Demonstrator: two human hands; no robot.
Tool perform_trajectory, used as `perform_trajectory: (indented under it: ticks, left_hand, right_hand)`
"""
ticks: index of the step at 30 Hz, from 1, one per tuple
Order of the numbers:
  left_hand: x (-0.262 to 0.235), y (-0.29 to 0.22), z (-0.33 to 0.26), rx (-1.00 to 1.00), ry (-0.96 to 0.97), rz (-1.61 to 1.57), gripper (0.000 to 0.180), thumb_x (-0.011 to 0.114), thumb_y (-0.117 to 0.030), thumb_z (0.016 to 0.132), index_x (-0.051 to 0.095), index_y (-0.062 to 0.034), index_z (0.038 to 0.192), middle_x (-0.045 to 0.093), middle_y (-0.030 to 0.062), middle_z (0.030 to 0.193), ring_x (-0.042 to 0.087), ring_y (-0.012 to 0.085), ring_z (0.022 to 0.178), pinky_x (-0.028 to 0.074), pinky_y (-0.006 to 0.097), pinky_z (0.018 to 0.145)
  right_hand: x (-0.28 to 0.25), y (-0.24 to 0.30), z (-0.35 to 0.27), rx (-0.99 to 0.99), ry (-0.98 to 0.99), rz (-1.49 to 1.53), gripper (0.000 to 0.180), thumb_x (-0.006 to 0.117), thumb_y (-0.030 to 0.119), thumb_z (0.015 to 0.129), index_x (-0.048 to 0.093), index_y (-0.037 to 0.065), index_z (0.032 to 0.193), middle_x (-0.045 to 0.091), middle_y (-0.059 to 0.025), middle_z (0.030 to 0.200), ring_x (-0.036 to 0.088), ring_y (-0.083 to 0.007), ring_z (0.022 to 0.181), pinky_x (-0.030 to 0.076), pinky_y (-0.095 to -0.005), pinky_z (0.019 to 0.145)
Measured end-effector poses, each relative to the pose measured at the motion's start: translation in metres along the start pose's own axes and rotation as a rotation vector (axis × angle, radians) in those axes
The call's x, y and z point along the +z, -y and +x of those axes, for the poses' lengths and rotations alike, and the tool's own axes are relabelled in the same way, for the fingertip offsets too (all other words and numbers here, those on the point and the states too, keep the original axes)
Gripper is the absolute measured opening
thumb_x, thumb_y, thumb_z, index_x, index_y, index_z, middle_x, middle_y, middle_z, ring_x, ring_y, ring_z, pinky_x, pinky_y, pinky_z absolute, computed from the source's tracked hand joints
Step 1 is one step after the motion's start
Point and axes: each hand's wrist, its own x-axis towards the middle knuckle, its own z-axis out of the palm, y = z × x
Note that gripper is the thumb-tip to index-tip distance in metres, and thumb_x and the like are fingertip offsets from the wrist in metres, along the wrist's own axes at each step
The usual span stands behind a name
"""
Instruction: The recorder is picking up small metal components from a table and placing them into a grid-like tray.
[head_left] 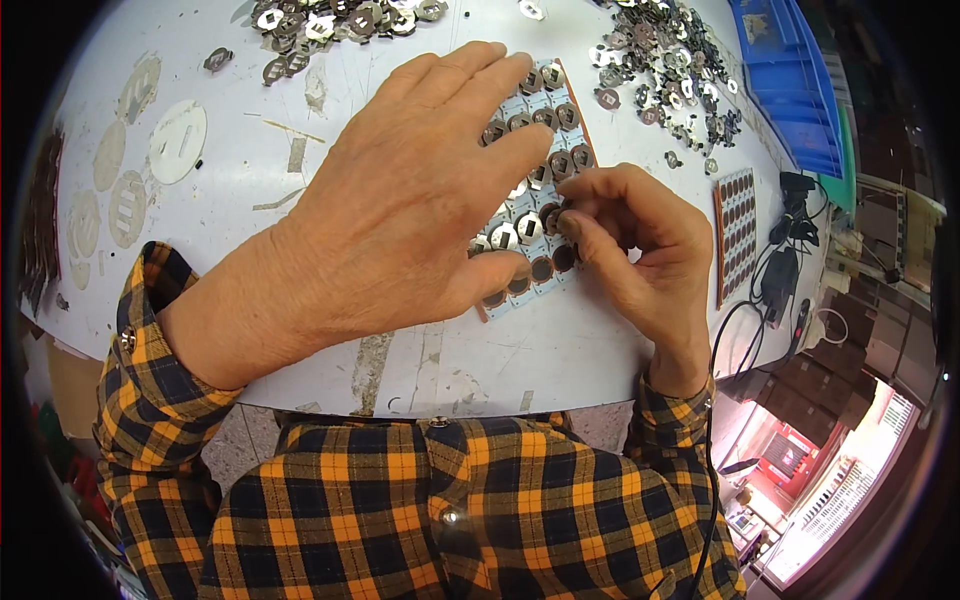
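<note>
A pale blue sheet [560, 125] with a grid of round brown pads lies on the white table [240, 210], and several pads carry small round metal pieces. My left hand [400, 200] lies flat on the sheet with fingers spread, covering most of it. My right hand [635, 245] is at the sheet's right edge, thumb and forefinger pinched on a small round metal piece [553, 218] over the grid.
Heaps of loose metal pieces lie at the far middle [340, 22] and far right [665, 65]. A second gridded sheet [738, 225] lies to the right. Blue bin [790, 80] at far right. Round paper discs [178, 140] on the left. Black cables [780, 270] hang off the right edge.
</note>
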Motion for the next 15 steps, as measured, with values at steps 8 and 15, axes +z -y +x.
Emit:
perform_trajectory:
  ticks: [8, 15]
  left_hand:
    - [-0.003, -0.006, 0.000, -0.081, 0.030, 0.097, 0.081, 0.096, -0.024, 0.061, 0.067, -0.0086, 0.134, 0.054, 0.0232, 0.151, 0.050, 0.0409, 0.141, 0.040, 0.051, 0.116]
    - [-0.007, -0.005, 0.000, -0.090, 0.063, 0.115, 0.078, 0.096, -0.026, 0.063, 0.068, -0.0090, 0.134, 0.055, 0.0231, 0.151, 0.050, 0.0400, 0.141, 0.039, 0.052, 0.116]
  right_hand:
    - [0.003, 0.000, 0.005, -0.098, -0.041, -0.062, 0.012, 0.069, -0.011, 0.091, 0.073, -0.006, 0.100, 0.068, -0.0047, 0.092, 0.066, -0.0055, 0.073, 0.046, -0.0187, 0.061]
    - [-0.005, -0.007, 0.012, -0.163, -0.024, -0.048, 0.014, 0.069, -0.010, 0.092, 0.074, -0.006, 0.104, 0.066, -0.0034, 0.091, 0.064, -0.0062, 0.074, 0.044, -0.0195, 0.062]
